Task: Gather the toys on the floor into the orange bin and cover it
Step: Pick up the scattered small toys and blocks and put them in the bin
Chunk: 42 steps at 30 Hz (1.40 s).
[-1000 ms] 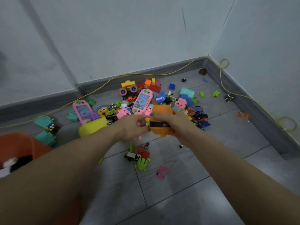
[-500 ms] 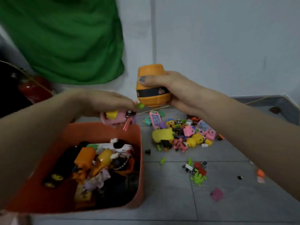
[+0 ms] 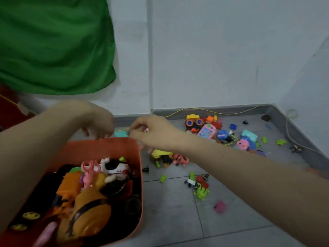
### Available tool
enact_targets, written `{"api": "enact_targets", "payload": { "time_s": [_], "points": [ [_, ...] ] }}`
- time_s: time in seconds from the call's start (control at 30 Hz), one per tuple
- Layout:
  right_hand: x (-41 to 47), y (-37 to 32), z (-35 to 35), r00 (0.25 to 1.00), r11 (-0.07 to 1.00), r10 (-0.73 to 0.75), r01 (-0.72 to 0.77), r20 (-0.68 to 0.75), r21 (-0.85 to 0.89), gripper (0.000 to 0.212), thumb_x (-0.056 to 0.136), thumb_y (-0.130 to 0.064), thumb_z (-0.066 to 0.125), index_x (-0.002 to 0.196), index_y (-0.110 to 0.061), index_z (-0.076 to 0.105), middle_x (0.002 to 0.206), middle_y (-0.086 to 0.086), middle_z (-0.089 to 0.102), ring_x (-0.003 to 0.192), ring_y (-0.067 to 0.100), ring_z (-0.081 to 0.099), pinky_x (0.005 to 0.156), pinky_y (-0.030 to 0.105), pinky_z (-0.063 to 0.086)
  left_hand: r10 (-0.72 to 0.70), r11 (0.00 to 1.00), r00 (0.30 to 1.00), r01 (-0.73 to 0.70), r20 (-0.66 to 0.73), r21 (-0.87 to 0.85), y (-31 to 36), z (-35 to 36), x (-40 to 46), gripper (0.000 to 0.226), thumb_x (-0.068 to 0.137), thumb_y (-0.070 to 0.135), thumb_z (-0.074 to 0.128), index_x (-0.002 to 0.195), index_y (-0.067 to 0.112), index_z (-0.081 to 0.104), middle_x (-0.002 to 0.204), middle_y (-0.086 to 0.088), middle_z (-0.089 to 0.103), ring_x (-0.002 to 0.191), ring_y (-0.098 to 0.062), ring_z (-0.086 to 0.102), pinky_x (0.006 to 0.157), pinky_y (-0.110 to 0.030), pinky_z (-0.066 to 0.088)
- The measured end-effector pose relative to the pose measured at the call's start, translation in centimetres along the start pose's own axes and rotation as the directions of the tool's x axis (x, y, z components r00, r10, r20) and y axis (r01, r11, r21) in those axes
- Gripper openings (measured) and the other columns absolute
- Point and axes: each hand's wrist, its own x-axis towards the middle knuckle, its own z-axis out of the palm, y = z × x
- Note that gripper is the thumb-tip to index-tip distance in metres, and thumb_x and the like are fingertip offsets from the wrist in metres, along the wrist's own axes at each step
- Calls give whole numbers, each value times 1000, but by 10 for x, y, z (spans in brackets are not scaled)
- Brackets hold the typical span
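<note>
The orange bin (image 3: 138,177) stands at the lower left, holding several toys. An orange toy with a black band (image 3: 89,216) lies on top in the bin, blurred, beside pink scissors (image 3: 89,171) and a white car (image 3: 115,168). My left hand (image 3: 98,122) hovers over the bin's far rim, fingers hanging loosely, holding nothing. My right hand (image 3: 153,132) is just right of the rim, fingers loosely curled and empty. More toys lie scattered on the grey floor: a pink game toy (image 3: 207,131), a yellow toy (image 3: 159,153), a green frog (image 3: 202,192).
A green cloth (image 3: 53,45) hangs on the wall at upper left. A yellow cable (image 3: 222,109) runs along the grey skirting into the corner. Small loose pieces, such as a pink one (image 3: 220,206), dot the floor tiles to the right of the bin.
Both hands let go of their toys: the orange banded toy and the pink toy now lie in the bin. The hands have drawn back toward the bin's far rim.
</note>
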Motion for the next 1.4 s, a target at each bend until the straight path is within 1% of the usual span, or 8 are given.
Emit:
{"api": "enact_targets", "payload": {
  "time_s": [0.2, 0.33, 0.4, 0.5, 0.87, 1.0, 1.2, 1.4],
  "points": [
    [-14, 82, -59, 961, 913, 100, -191, -256, -360, 31, 88, -4, 46, 111, -11, 67, 106, 11, 70, 89, 28, 64, 72, 32, 49, 423, 902, 813, -420, -401, 101, 143, 4, 30, 24, 94, 20, 48, 111, 13, 64, 118, -10, 66, 110, -30, 60, 87, -32, 49],
    [-63, 163, -95, 830, 786, 442, -541, -340, -298, 39, 94, -7, 42, 131, -16, 51, 112, 12, 61, 73, 19, 53, 56, 27, 39, 562, 821, 762, -563, -322, 99, 218, 43, 46, 19, 92, 24, 48, 109, 16, 52, 117, -10, 60, 101, -31, 57, 79, -38, 49],
    [-91, 198, -101, 777, 719, 530, -624, -338, -307, 43, 95, -13, 45, 138, -15, 45, 123, 13, 59, 99, 26, 57, 73, 28, 46, 590, 806, 780, -584, -208, 94, 246, 64, 54, 35, 95, 32, 48, 127, 17, 46, 128, -11, 53, 109, -32, 54, 81, -38, 46],
    [-130, 241, -104, 730, 654, 615, -684, -299, -325, 60, 95, -27, 55, 150, -20, 33, 149, 9, 42, 132, 25, 45, 103, 32, 39, 597, 802, 802, -597, -19, 1, 287, 87, 66, 64, 96, 41, 53, 149, 15, 28, 148, -12, 39, 124, -31, 48, 91, -37, 45],
    [-187, 363, -88, 554, 494, 804, -824, -214, -278, 98, 82, -68, 55, 154, -35, -2, 156, 13, 10, 139, 41, 27, 110, 49, 35, 332, 919, 930, -356, 156, 168, 307, 189, 122, 133, 57, 76, 72, 154, 30, -6, 160, -14, -9, 145, -46, 2, 108, -59, 35],
    [-175, 388, -94, 558, 489, 778, -826, -289, -279, 105, 77, -76, 55, 153, -38, -6, 156, 16, 1, 140, 43, 21, 108, 54, 36, 321, 927, 942, -333, 93, 172, 306, 207, 120, 130, 64, 64, 77, 154, 27, -10, 158, -10, -15, 144, -43, 1, 102, -56, 43],
    [-152, 409, -91, 617, 522, 615, -785, -491, -333, 91, 80, -77, 45, 151, -31, 12, 147, 17, 26, 130, 37, 34, 97, 49, 45, 401, 906, 916, -398, 4, 144, 324, 210, 122, 87, 85, 23, 69, 150, 16, 12, 155, -25, -1, 126, -42, 42, 97, -44, 47],
    [-147, 405, -64, 813, 628, 419, -582, -405, -517, 67, 87, -70, 41, 141, -33, 28, 133, 11, 33, 117, 30, 39, 83, 40, 50, 450, 893, 891, -450, -53, 21, 349, 206, 125, 84, 85, 19, 66, 151, 17, 13, 158, -21, -6, 110, -33, 57, 76, -32, 47]
  ]
}}
